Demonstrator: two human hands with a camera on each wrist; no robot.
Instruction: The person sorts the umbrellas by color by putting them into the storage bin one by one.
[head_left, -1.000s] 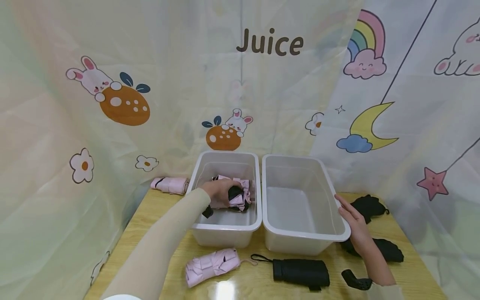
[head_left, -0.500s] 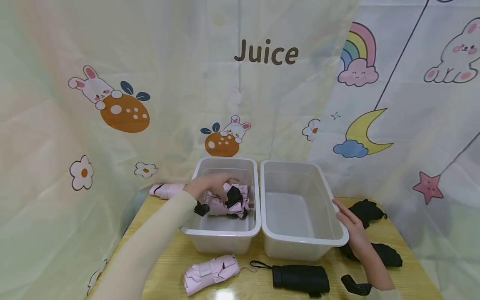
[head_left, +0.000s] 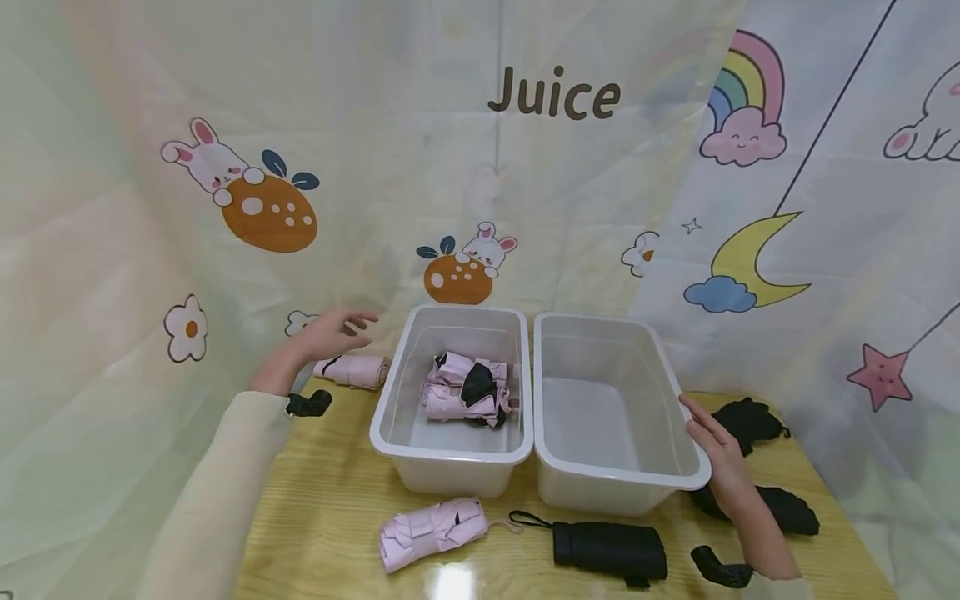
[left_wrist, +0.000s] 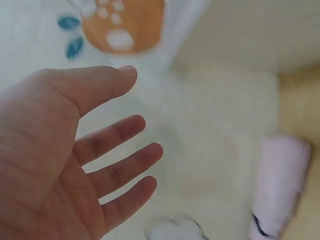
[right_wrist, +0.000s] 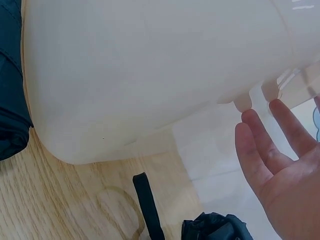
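Note:
My left hand (head_left: 330, 335) hovers above a pink folded umbrella (head_left: 352, 371) at the back left, fingers spread and holding nothing; in the left wrist view that pink umbrella (left_wrist: 281, 186) lies well apart from the fingers. Several pink folded umbrellas, it seems, lie piled in the left white bin (head_left: 381, 417), with a black part (head_left: 478, 384) on top; the pile hides their exact number. With extended fingers, my right hand (head_left: 723, 454) touches the outer right side of the right white bin (head_left: 628, 477). In the right wrist view, its fingertips (right_wrist: 248, 116) meet the bin wall (right_wrist: 150, 75).
In front of the bins lie a pink folded umbrella (head_left: 432, 532) and a black folded umbrella (head_left: 611, 550) with a wrist loop. Two black bundles (head_left: 748, 423) rest right of the bins, one partly behind my right arm. A printed curtain (head_left: 555, 200) closes the back.
My left hand has let go in the left bin, risen out of it and moved left over the back-left pink umbrella. The right hand has stayed at its bin.

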